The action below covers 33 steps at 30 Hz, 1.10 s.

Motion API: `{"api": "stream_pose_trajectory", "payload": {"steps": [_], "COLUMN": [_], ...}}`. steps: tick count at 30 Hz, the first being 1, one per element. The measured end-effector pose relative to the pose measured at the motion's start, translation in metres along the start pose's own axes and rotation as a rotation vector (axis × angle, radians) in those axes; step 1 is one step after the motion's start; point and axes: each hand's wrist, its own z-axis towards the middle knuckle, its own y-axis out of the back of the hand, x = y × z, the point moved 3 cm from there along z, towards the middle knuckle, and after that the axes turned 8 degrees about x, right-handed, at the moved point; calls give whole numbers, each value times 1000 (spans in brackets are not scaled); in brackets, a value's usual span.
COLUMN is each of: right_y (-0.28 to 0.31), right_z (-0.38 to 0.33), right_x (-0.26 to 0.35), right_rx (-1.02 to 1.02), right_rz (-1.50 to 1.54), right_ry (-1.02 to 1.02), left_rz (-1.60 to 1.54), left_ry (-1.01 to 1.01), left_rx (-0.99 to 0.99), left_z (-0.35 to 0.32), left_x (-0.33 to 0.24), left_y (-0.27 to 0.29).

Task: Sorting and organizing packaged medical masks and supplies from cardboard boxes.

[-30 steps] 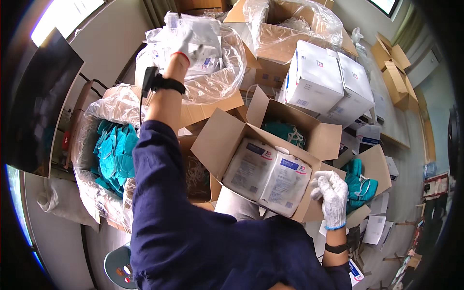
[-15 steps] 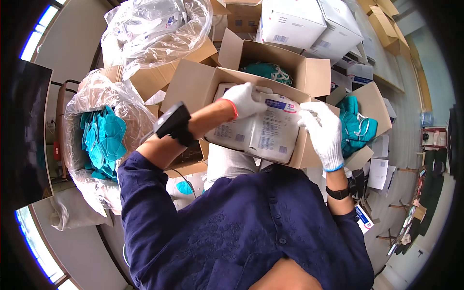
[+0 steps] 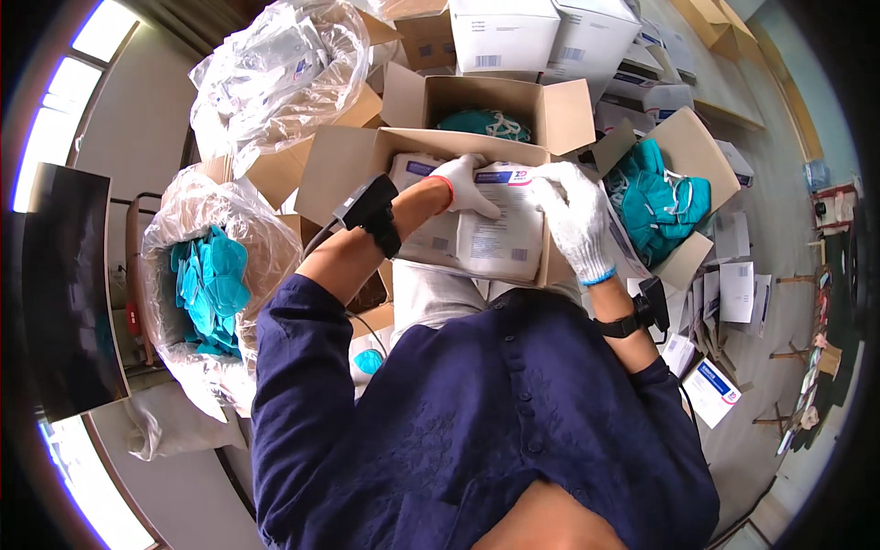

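An open cardboard box (image 3: 344, 151) sits against my lap, holding white printed packs (image 3: 502, 229) with blue labels, side by side. My left hand (image 3: 466, 186), in a white glove with a red cuff, rests between and over the packs. Its fingers are stretched out and the thumb is apart. My right hand (image 3: 576, 215), in a white glove with a blue cuff, is at the upper right edge of the packs, by the box's right side. Its fingers are bent together; what they hold, if anything, is hidden.
Behind stands another box (image 3: 568, 115) with teal masks (image 3: 486, 125). To the right, a tilted box (image 3: 701, 151) holds more teal masks (image 3: 662, 206). On the left is a plastic-lined box (image 3: 160, 266) of teal mask pieces (image 3: 211, 289). White cartons (image 3: 504, 37) stand at the back.
My left hand has come down, with its fingers now stretched over the packs. My right hand has shifted closer to the packs' upper right edge. The view has shifted slightly.
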Motion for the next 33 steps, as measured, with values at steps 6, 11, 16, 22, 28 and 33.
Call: {"api": "stream_pose_trajectory", "payload": {"steps": [6, 11, 16, 22, 28, 33], "right_y": [1, 2, 1, -1, 11, 11], "right_z": [-7, -10, -9, -11, -7, 6], "right_x": [1, -1, -2, 7, 9, 40], "right_rx": [-26, -20, -31, -89, -77, -71], "right_rz": [101, 101, 137, 154, 327, -69], "right_ry": [-56, -34, -46, -51, -304, 60], "left_rz": [248, -186, -1073, -308, 416, 595], "left_ry": [91, -65, -27, -117, -224, 148], "left_rx": [-230, -507, -215, -277, -796, -342], "left_z": [-18, -43, -59, -77, -127, -119], "left_x": [-18, -35, -46, -49, -98, -85], "left_y": [-2, -1, -26, -33, 9, 16]}}
